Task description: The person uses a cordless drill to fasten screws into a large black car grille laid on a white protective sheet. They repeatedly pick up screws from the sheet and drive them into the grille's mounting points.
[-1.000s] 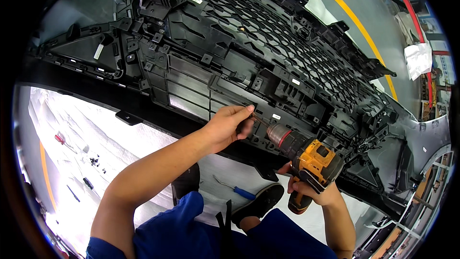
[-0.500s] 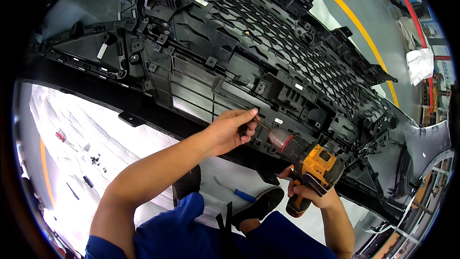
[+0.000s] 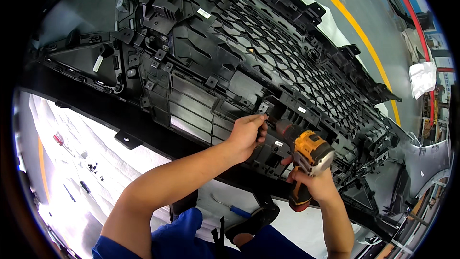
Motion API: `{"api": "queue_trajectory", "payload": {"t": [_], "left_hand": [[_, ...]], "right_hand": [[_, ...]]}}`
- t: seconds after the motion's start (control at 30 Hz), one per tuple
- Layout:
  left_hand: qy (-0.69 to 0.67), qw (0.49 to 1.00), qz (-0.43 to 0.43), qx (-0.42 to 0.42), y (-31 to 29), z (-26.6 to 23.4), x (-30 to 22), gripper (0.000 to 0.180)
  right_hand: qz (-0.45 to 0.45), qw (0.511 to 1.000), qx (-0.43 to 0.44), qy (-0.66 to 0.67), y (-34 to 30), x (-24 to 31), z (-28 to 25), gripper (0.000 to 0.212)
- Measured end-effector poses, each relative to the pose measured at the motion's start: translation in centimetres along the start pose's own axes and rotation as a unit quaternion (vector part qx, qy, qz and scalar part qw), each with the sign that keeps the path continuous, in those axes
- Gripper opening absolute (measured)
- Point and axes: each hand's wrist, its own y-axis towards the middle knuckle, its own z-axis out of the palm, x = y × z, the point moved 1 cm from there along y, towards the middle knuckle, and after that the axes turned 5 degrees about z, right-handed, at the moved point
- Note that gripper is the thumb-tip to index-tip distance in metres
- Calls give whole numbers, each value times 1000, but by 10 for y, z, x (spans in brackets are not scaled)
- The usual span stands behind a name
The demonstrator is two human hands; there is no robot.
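By a dark shoe point(image 3: 258, 219) lies a blue-handled tool point(image 3: 241, 212). The right hand point(image 3: 310, 181) wraps the grip of a yellow-and-black drill point(image 3: 310, 145), forearm rising steeply. The left hand point(image 3: 248, 136) slants in, fingers curled close to the drill's nose; whether they pinch anything, I can't tell. A black grille panel point(image 3: 225, 60) spreads beneath and past both hands.

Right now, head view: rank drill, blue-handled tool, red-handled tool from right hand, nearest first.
1. Drill: in the right hand.
2. Blue-handled tool: to its left, by a shoe.
3. Red-handled tool: far left, on white sheeting.
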Motion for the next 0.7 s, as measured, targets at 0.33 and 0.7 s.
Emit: {"api": "queue_trajectory", "payload": {"t": [0.33, 0.7], "left_hand": [[-46, 997, -50, 40, 2, 5, 8, 56], [-22, 997, -23, 67, 6, 9, 1, 29]], "right_hand": [[55, 998, 12, -3, 36, 30, -13, 59], [74, 993, 19, -95, 49, 66, -11, 51]]}}
